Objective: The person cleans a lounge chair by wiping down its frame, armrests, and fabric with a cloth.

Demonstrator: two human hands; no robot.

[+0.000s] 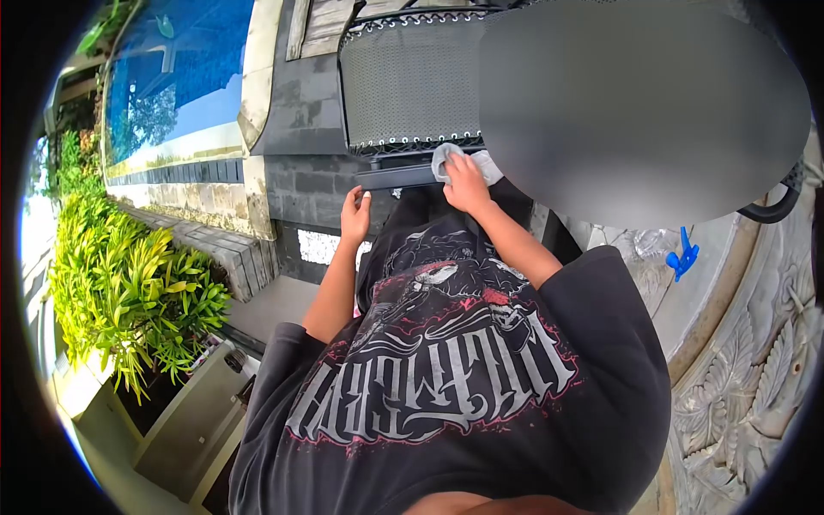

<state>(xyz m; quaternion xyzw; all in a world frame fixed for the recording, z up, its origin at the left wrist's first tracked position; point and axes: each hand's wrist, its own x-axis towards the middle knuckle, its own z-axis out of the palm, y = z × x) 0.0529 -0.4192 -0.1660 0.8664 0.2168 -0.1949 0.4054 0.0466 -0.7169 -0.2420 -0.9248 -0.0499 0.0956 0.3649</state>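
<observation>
A light grey cloth (448, 163) is bunched under my right hand (466, 182), whose fingers press it against the dark grey armrest (396, 178) of a lounge chair. Close to the armrest's left end is my left hand (355, 215), its thumb and fingers apart with nothing between them. Whether its fingertips touch the armrest I cannot tell. Beyond the armrest stretches the chair's grey mesh panel (412, 81), laced along its edges with white cord. A large blurred patch hides whatever is to the right of the mesh.
A blue swimming pool (176, 81) with a pale stone rim lies at the left, above leafy green plants (137, 283). Dark stone tiles (305, 116) surround the chair. At the right are a blue object like a spray trigger (683, 255) and a carved stone relief (755, 360).
</observation>
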